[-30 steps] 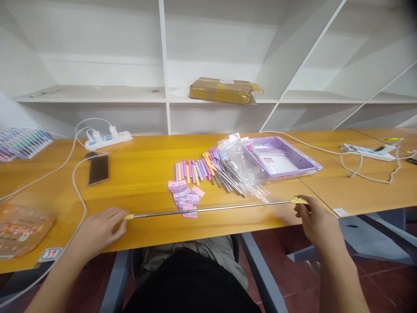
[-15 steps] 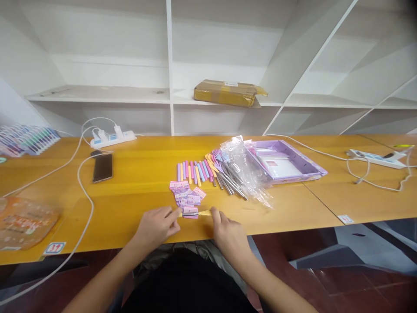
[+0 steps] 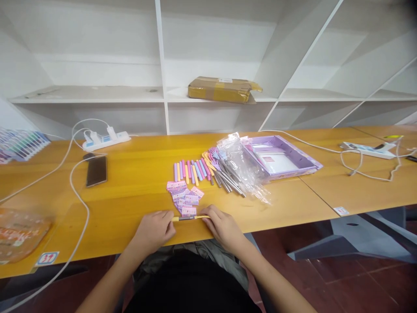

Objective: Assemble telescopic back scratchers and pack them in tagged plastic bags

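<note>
My left hand (image 3: 158, 227) pinches the left end of a slim yellow stick with a metal shaft (image 3: 186, 218), held level just above the front of the table. At its right end, the fingers of my right hand (image 3: 221, 224) are closed on the yellow part; the tip is hidden by them. Small pink and purple printed cards (image 3: 184, 199) lie in an overlapping pile just beyond the stick. Farther back is a row of coloured tubes (image 3: 189, 171) in pink, yellow, purple and blue. Beside them lie several metal rods (image 3: 228, 180) with coloured claw-like heads.
Clear plastic bags (image 3: 243, 167) overlap a purple box (image 3: 293, 163) on the right. A phone (image 3: 97, 170), a power strip (image 3: 109, 140) and white cables occupy the left. An orange package (image 3: 22, 232) lies at the left front. A taped carton (image 3: 220, 89) rests on the shelf.
The stick has shifted slightly toward me, leaving more of the nearest card showing. My right hand's fingers have curled differently around its end. The view has shifted slightly.
</note>
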Demonstrator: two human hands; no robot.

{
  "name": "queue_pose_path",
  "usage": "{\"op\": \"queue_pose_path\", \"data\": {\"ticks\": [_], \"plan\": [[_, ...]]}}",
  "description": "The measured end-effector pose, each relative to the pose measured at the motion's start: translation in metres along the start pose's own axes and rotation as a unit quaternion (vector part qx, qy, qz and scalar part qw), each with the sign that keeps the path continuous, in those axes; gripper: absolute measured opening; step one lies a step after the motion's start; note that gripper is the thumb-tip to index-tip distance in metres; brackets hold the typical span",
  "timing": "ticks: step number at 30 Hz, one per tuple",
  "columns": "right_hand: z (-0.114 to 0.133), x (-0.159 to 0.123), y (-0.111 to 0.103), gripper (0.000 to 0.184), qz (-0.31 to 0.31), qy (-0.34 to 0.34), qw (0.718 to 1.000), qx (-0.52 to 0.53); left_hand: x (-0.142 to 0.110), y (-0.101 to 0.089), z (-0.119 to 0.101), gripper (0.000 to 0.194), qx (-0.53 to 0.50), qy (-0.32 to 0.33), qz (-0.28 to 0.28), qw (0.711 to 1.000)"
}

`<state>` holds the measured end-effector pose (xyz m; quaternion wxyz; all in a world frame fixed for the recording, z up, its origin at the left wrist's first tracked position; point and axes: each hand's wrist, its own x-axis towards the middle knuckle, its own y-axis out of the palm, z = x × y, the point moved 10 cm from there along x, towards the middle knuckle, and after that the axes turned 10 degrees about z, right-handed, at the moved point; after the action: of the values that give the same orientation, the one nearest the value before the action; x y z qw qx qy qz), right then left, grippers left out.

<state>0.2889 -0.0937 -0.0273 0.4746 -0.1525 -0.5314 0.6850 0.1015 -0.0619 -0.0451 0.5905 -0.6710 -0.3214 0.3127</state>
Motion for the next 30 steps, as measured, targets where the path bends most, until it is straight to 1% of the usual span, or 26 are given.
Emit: {"op": "queue_pose_path", "data": {"ticks": [3,7,9,11,12,14,16,18,19,20,21,22,23,24,26,28,30], "plan": [[0.005,-0.003,-0.006,0.015,-0.022,-0.032,0.999,0.013,-0.001,0.000,0.000,0.012,0.012,-0.003,-0.003,1.000],[0.009,-0.002,-0.006,0.015,-0.038,-0.045,0.998,0.016,-0.002,-0.003,-0.004,0.010,0.035,-0.015,-0.022,0.999],[0.013,-0.001,-0.009,0.015,-0.053,-0.051,0.997,0.005,-0.002,-0.004,-0.005,0.009,0.042,-0.027,-0.023,0.999],[0.013,0.001,-0.015,0.017,-0.068,-0.056,0.996,-0.006,-0.003,-0.008,0.001,0.009,0.047,-0.047,-0.015,0.998],[0.011,0.001,-0.022,0.018,-0.074,-0.058,0.995,-0.010,-0.004,-0.012,0.008,0.009,0.052,-0.060,-0.011,0.997],[-0.004,-0.004,-0.046,0.022,-0.095,-0.059,0.994,-0.014,-0.011,-0.025,0.032,0.012,0.069,-0.088,-0.009,0.994],[-0.034,-0.019,-0.084,0.023,-0.123,-0.044,0.991,-0.016,-0.027,-0.045,0.067,0.015,0.089,-0.109,-0.024,0.990],[-0.078,-0.045,-0.127,0.021,-0.146,0.002,0.989,-0.031,-0.051,-0.067,0.109,0.017,0.104,-0.132,-0.053,0.984],[-0.101,-0.063,-0.150,0.019,-0.168,0.036,0.984,-0.044,-0.064,-0.075,0.128,0.017,0.113,-0.140,-0.065,0.982],[-0.122,-0.084,-0.172,0.017,-0.201,0.075,0.975,-0.062,-0.078,-0.083,0.143,0.019,0.120,-0.139,-0.081,0.980],[-0.140,-0.102,-0.188,0.017,-0.211,0.107,0.969,-0.077,-0.090,-0.089,0.152,0.020,0.127,-0.129,-0.100,0.978],[-0.154,-0.118,-0.199,0.018,-0.215,0.138,0.963,-0.088,-0.100,-0.090,0.157,0.020,0.134,-0.118,-0.107,0.978],[-0.162,-0.133,-0.206,0.018,-0.225,0.159,0.956,-0.097,-0.107,-0.090,0.158,0.020,0.139,-0.109,-0.113,0.978],[-0.168,-0.145,-0.209,0.018,-0.228,0.179,0.951,-0.104,-0.112,-0.088,0.157,0.019,0.141,-0.106,-0.117,0.977],[-0.171,-0.160,-0.207,0.018,-0.235,0.214,0.941,-0.113,-0.113,-0.083,0.148,0.016,0.141,-0.107,-0.123,0.977],[-0.169,-0.165,-0.197,0.020,-0.232,0.240,0.936,-0.113,-0.107,-0.082,0.136,0.014,0.136,-0.111,-0.134,0.975],[-0.166,-0.163,-0.188,0.022,-0.228,0.250,0.936,-0.100,-0.099,-0.084,0.127,0.015,0.141,-0.111,-0.146,0.973]]}}
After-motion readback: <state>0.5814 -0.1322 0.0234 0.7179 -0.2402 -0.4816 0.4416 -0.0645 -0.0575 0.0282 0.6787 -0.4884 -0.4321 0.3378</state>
